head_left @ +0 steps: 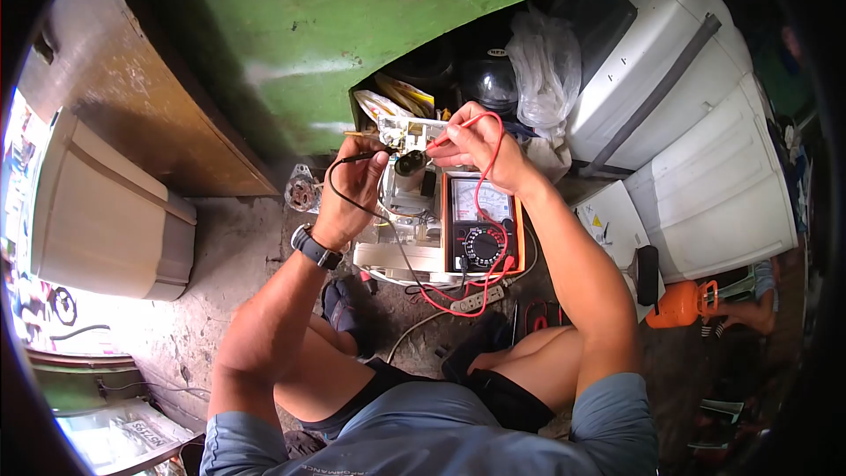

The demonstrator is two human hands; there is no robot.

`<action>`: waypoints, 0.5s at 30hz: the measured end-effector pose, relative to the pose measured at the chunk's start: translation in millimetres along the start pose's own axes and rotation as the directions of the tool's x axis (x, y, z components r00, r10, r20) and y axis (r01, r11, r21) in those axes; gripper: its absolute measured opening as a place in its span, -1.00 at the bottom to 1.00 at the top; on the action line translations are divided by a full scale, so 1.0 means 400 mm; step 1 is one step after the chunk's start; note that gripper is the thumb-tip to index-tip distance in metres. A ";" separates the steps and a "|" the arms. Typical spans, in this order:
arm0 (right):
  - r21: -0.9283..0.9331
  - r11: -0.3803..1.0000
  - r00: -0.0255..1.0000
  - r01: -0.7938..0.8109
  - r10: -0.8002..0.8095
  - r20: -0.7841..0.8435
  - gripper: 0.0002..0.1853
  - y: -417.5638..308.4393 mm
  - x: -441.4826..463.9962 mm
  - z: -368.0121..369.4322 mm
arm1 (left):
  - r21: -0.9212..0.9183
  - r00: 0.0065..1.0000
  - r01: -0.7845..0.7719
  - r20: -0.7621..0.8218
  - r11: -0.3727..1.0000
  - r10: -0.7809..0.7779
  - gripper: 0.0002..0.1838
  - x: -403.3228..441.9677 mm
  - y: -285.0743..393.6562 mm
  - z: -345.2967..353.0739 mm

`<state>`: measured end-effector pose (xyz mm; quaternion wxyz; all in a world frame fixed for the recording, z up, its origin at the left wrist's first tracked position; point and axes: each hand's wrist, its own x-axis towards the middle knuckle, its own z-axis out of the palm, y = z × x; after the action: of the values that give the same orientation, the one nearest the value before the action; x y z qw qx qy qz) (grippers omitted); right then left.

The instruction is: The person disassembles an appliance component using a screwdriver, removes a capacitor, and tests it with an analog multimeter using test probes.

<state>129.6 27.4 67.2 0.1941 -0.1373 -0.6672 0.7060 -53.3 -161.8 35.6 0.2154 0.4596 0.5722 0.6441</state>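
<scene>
My left hand (pixel 355 183) pinches the black test probe (pixel 355 158), its lead looping down past the wrist. In my right hand (pixel 477 141) is the red test probe (pixel 451 130), angled down to the left. Between both hands sits a small dark round part (pixel 410 163) on an opened white appliance (pixel 401 257); whether the probe tips touch it I cannot tell. An analog multimeter (pixel 481 242) in an orange case stands upright just below my right hand, with the red and black leads plugged into its lower edge.
A power strip (pixel 477 300) lies on the floor by my feet. A small motor-like part (pixel 303 191) is left of the appliance. At right are white appliance panels (pixel 718 185) and an orange canister (pixel 674 306). A green panel (pixel 291 26) rises ahead; a person's leg shows at far right.
</scene>
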 end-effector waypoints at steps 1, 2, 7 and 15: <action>-0.001 1.000 1.000 0.000 0.000 -0.001 -0.79 0.000 -0.006 0.006 | -0.001 1.000 0.000 0.000 1.000 0.000 -0.71 0.008 -0.004 -0.004; -0.015 1.000 1.000 0.010 -0.010 0.000 -0.76 0.001 -0.012 0.013 | 0.003 0.996 0.051 0.066 0.999 -0.052 -0.70 0.015 -0.013 -0.011; -0.078 0.996 0.999 0.040 -0.040 0.005 -0.73 0.003 -0.020 0.025 | 0.078 0.970 0.087 0.222 0.993 -0.102 -0.69 0.040 -0.013 -0.021; -0.120 0.992 0.999 0.031 -0.033 -0.011 -0.72 0.001 -0.025 0.033 | 0.303 0.955 0.066 0.257 0.951 -0.149 -0.75 0.078 0.031 -0.020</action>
<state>132.3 11.3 66.9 0.2013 -0.1426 -0.7091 0.6605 -72.0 -144.3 58.5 0.2585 0.5396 0.6493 0.4694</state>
